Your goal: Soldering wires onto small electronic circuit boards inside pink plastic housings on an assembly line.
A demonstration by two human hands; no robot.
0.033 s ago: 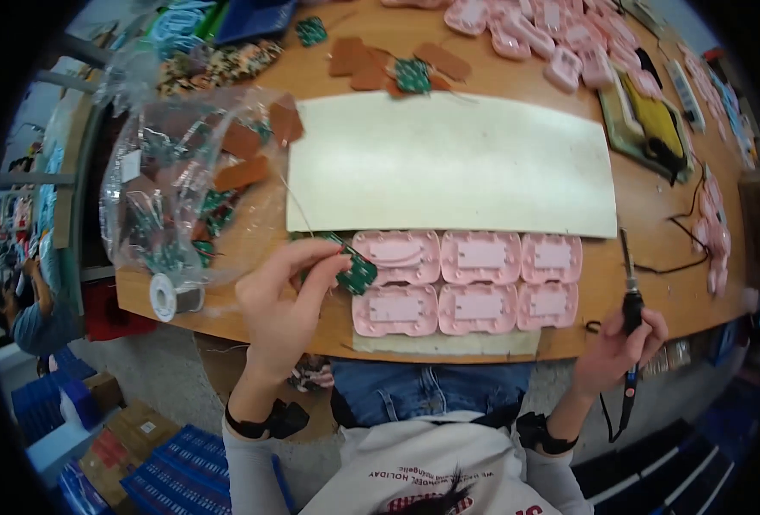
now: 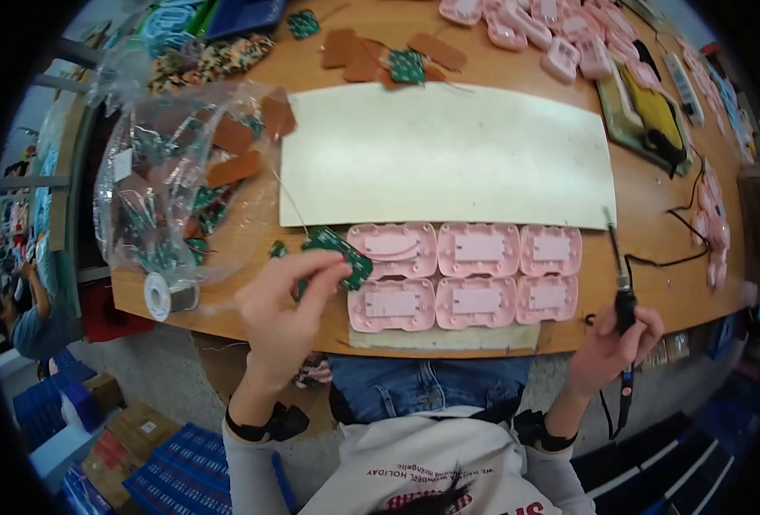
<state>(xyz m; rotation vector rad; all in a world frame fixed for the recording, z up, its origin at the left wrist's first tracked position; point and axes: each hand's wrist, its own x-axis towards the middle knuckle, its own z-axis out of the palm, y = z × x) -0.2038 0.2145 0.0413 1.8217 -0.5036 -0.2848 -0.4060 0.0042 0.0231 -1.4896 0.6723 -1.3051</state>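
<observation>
My left hand (image 2: 279,300) pinches a green circuit board (image 2: 339,253) by its near edge, thumb and fingers closed on it. The board hovers by the left end of the pink plastic shells (image 2: 478,302), which lie in two rows of three. Pink wires run over the upper left shell. A thin pale strand rises from near the board toward the clear bag. In my right hand (image 2: 612,348) is a soldering iron (image 2: 626,311), its tip pointing up and away near the right edge of the white board (image 2: 449,159). The tip touches no circuit board.
At left sits a clear plastic bag (image 2: 152,154) of circuit boards and brown pieces, with a solder spool (image 2: 158,297) nearby. More brown pieces (image 2: 363,60) lie beyond the white board. Pink casings (image 2: 560,56) pile up far right, near a yellow cloth (image 2: 650,112). The iron's black cord (image 2: 668,260) trails rightward.
The circuit board in my left hand has turned so more of its green face shows. The soldering iron has shifted slightly left, its tip farther up.
</observation>
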